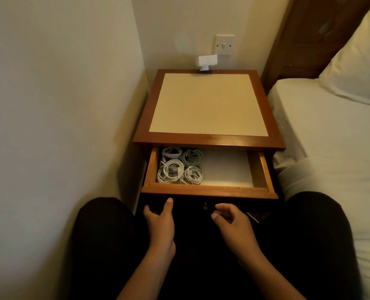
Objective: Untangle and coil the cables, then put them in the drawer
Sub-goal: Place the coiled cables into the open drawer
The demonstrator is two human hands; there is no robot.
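Note:
The wooden drawer (210, 189) of the bedside table stands pulled out. Several coiled white cables (172, 169) lie in its left half, and a coiled pale green cable (192, 158) lies behind them. The drawer's right half shows bare liner. My left hand (160, 219) hovers just below the drawer front with loosely curled fingers and holds nothing. My right hand (231, 219) hangs near the small drawer knob (205, 205), fingers relaxed and holding nothing. Neither hand touches the drawer.
The bedside table top (209, 105) has a cream inlay; a white plug adapter (206, 62) sits at its back edge under a wall switch (224, 44). A wall closes the left side. A bed (335, 137) with a pillow runs along the right. My dark-clad knees flank the table.

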